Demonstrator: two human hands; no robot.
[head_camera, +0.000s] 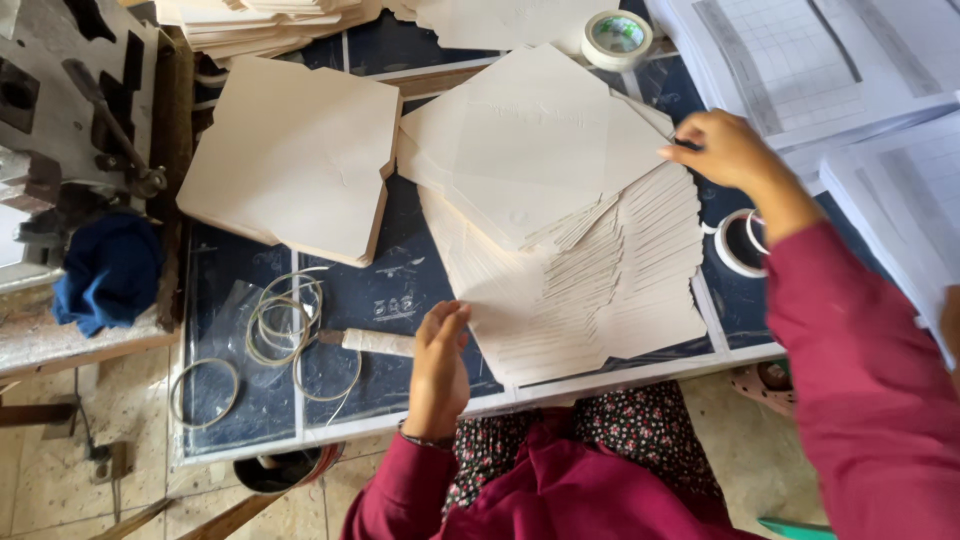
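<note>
A fanned-out spread of cream paper sheets (590, 290) lies on the dark blue table (400, 290) in front of me. My left hand (440, 365) presses flat on the spread's near left edge, fingers together, holding nothing. My right hand (725, 150) is at the spread's far right corner, fingers pinched on a thin dark tool against the top sheet (540, 140). A brush with a pale wrapped handle (375, 342) lies just left of my left hand.
A neat stack of cream sheets (295, 155) sits to the left, more stacks (260, 20) at the back. Tape rolls (617, 38) (738, 242), loose wire rings (285, 325), gridded white papers (800, 60) and a metal machine with a blue cloth (105, 270) surround the work.
</note>
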